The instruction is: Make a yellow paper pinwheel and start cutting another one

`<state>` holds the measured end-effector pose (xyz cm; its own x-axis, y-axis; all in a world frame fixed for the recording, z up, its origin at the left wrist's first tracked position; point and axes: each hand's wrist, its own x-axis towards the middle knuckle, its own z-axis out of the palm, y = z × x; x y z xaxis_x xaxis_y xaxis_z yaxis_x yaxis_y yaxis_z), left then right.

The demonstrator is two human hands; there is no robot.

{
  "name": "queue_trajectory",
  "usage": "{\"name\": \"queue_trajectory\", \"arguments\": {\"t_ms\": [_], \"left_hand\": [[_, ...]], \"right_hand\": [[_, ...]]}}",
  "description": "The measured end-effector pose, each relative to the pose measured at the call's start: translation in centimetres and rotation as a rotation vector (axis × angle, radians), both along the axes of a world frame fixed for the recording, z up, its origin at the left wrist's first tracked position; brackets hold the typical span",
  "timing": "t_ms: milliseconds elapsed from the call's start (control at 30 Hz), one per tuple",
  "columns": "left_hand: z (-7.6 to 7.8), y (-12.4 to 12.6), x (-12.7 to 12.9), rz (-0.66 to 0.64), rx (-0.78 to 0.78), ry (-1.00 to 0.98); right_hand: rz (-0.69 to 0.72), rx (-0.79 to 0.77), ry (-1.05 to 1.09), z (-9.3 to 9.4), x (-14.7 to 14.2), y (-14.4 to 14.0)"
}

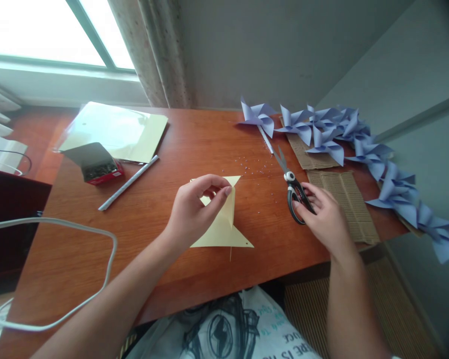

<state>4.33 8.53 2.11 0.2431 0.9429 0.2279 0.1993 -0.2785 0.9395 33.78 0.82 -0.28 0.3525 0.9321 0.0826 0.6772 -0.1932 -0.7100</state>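
Note:
My left hand (198, 202) pinches a raised corner of a pale yellow sheet of paper (213, 234) between thumb and forefinger. The sheet has cut, pointed corners, and a small dark dot or hole shows near its lower right tip. Part of the paper is hidden behind that hand. To the right, my right hand (324, 217) has its fingers on the handles of black and white scissors (294, 192). Their blades point away from me and stand slightly apart. Small paper bits (252, 164) lie scattered on the table between the sheet and the scissors.
Several purple paper pinwheels (374, 157) line the right side, some over corrugated cardboard pieces (344, 204). One pinwheel (258, 117) has a white paper stick. At left are a rolled paper stick (129, 183), an opened red box (103, 172), yellow sheets (149, 137) and a white cable (110, 254).

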Motion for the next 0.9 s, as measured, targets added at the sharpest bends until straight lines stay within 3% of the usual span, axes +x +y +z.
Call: {"name": "queue_trajectory", "arguments": {"t_ms": [133, 333, 900], "left_hand": [[-0.1, 0.1, 0.0, -0.003, 0.01, 0.006], [-0.2, 0.0, 0.1, -0.002, 0.011, 0.018], [0.1, -0.1, 0.1, -0.008, 0.021, -0.01]], "right_hand": [[-0.002, -0.011, -0.339, -0.3, 0.4, -0.4], [-0.027, -0.005, -0.519, -0.9, 0.3, -0.6], [-0.056, -0.03, -0.518, -1.5, -1.3, -0.4]]}}
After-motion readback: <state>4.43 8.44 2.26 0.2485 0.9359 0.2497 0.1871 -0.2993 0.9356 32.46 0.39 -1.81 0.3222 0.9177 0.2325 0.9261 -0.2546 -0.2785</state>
